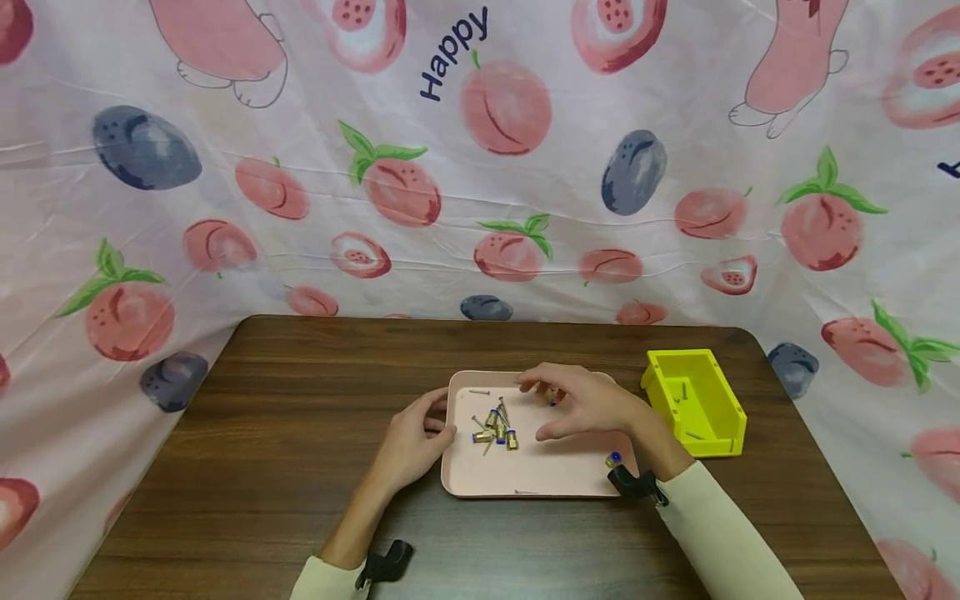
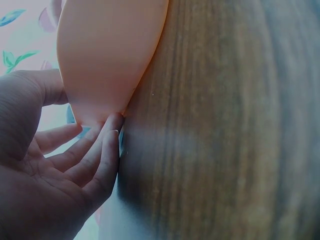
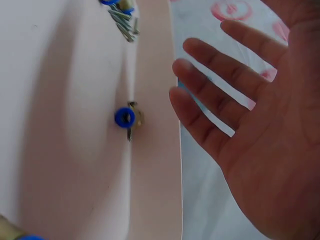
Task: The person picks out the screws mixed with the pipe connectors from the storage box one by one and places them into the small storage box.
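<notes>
A pale pink tray (image 1: 562, 475) lies on the table. My left hand (image 1: 412, 442) holds its left edge; in the left wrist view the thumb goes over the rim and the fingertips (image 2: 114, 122) meet the outer wall. Several brass push-in fittings with blue collars (image 1: 512, 440) are bunched with screws (image 1: 503, 408) on the tray's left half. My right hand (image 1: 588, 404) hovers over the far right part, fingers spread and holding nothing. Below those fingers, a fitting (image 3: 125, 117) sits by the far wall with a screw. One more fitting (image 1: 613, 458) lies at the near right corner.
A yellow bin (image 1: 729, 437) stands right of the tray with a few screws (image 1: 684, 390) inside. The brown wooden table (image 1: 315, 400) ends at a fruit-printed cloth (image 1: 562, 192) hung behind and at both sides. A single screw (image 1: 527, 492) lies along the tray's near edge.
</notes>
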The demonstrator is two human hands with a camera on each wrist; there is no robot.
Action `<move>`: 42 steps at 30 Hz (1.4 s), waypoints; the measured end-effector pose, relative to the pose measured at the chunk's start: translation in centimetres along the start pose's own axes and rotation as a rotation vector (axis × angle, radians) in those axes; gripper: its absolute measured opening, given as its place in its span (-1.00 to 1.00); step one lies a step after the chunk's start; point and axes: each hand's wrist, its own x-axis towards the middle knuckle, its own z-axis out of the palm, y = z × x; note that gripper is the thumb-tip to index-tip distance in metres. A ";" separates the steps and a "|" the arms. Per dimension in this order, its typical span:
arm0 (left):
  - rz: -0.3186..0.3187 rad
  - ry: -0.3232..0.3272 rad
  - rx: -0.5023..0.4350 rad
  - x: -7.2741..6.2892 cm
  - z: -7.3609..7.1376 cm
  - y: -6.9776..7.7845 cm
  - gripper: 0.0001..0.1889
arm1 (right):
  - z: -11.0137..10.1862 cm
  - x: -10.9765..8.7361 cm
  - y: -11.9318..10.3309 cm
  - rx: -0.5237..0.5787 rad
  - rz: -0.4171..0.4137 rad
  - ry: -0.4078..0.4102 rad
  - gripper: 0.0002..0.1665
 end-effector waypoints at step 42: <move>0.022 0.000 0.012 -0.1 0.0 0.2 -0.41 | 2.8 3.7 0.6 0.238 -0.032 -0.649 -0.44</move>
